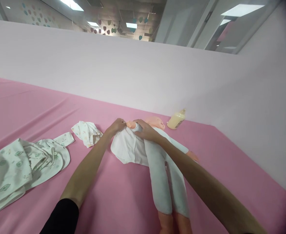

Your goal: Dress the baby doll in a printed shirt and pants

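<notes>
The one head-worn view looks forward and down, close above the doll [157, 177], with ceiling [143, 14] at upper centre.

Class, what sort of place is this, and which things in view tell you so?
Probably a baby-care practice room, though it might be a playroom: a doll lies on a pink sheet, a small printed garment lies to the left, and coloured hearts decorate the background.
</notes>
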Demonstrator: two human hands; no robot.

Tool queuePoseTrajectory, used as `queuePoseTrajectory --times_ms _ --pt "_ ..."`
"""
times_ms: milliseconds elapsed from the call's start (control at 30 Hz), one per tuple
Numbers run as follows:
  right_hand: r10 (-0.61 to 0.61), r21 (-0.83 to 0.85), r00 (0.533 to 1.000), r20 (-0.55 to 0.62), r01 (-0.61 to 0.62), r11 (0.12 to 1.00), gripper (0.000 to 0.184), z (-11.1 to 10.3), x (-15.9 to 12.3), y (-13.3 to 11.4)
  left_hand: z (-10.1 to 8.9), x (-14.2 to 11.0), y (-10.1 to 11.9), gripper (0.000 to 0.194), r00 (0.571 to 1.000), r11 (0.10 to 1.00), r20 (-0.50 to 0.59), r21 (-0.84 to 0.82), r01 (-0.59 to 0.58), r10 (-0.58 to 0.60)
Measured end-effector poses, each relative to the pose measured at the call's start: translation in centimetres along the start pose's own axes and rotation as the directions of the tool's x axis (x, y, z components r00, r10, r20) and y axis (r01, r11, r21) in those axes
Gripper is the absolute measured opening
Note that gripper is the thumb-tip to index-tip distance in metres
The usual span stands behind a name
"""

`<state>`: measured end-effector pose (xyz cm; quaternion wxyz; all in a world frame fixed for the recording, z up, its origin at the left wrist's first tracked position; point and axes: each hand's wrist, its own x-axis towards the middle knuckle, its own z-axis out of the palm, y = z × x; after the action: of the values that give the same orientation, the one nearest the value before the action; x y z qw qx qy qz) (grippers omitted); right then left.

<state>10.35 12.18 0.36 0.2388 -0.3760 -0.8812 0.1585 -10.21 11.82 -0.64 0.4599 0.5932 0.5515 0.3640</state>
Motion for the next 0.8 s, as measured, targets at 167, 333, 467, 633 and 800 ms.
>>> queuePoseTrajectory --times_ms 167,333,467,633,800 --pt "0.023 0.016 1.000 -0.005 -0.023 1.000 0.046 -0.4 -0.2 -0.2 -0.8 -0.7 2.2 0.007 0.999 0.998 0.024 -0.045 0.049 -0.048" --pt "0.021 0.025 1.000 0.014 -0.021 0.999 0.044 -0.3 -0.3 0.0 -2.0 -1.7 3.6 0.031 0.993 0.993 0.001 0.002 0.114 -0.114" --pt "0.024 0.011 0.999 0.042 -0.024 1.000 0.046 -0.2 -0.3 -0.3 -2.5 -2.9 4.9 0.044 0.991 0.991 -0.016 0.017 0.134 -0.134" --pt "0.068 -0.009 0.995 0.075 -0.067 0.998 0.040 -0.3 -0.5 -0.8 -2.7 -3.9 5.9 0.041 0.992 0.986 -0.053 0.118 0.121 -0.116" --pt "0.041 0.006 0.998 0.046 -0.041 0.999 0.040 -0.5 -0.7 -0.9 -2.9 -4.2 6.4 0.037 0.992 0.993 -0.068 0.052 0.106 -0.103"
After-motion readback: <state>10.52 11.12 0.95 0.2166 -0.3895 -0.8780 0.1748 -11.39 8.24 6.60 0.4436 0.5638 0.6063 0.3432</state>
